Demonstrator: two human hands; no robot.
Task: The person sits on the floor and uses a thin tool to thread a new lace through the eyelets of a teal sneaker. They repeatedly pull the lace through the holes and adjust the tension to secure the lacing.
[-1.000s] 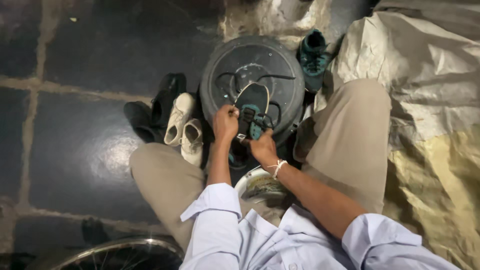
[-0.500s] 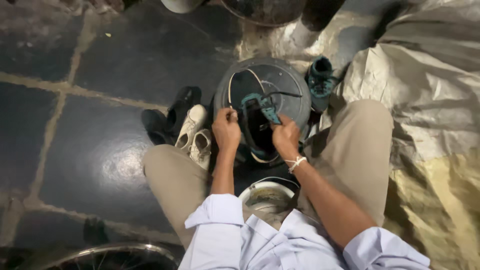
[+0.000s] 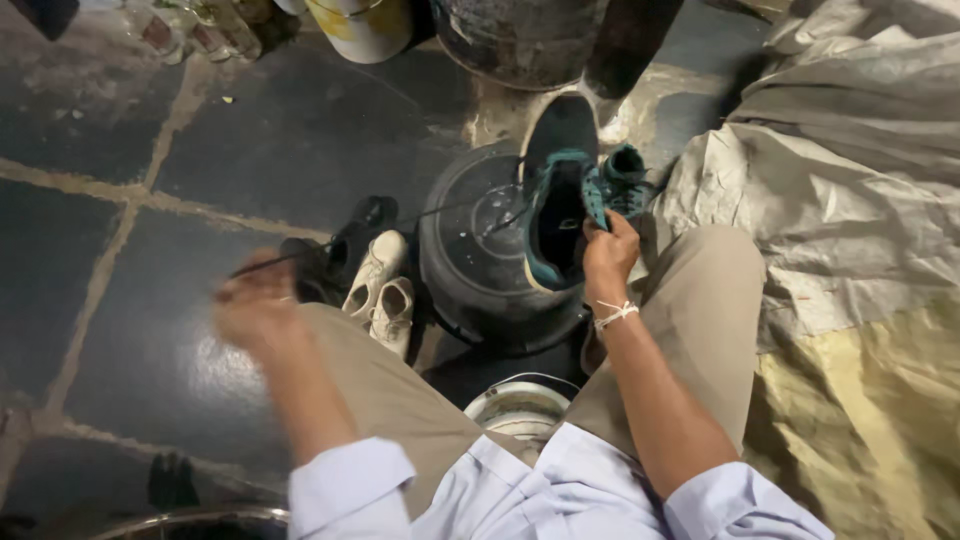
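Observation:
My right hand (image 3: 608, 252) grips the side of a teal and black shoe (image 3: 558, 205), held tilted over a round black lid-like disc (image 3: 478, 262) on the floor. A thin dark lace (image 3: 400, 222) runs taut from the shoe leftward to my left hand (image 3: 255, 305), which is blurred, pulled out to the left above my knee and pinched on the lace's end. A white thread band circles my right wrist (image 3: 614, 315). The matching teal shoe (image 3: 628, 178) lies just behind my right hand.
A pair of white shoes (image 3: 383, 290) and black shoes (image 3: 340, 255) lie left of the disc. A metal bowl (image 3: 520, 408) sits between my legs. Buckets and a dark drum (image 3: 520, 40) stand at the top. A crumpled grey and yellow tarp (image 3: 850, 230) covers the right side.
My left hand has swung away from the shoe to the left, drawing the lace out long. My right hand has lifted the shoe higher over the disc, and the camera has tilted up.

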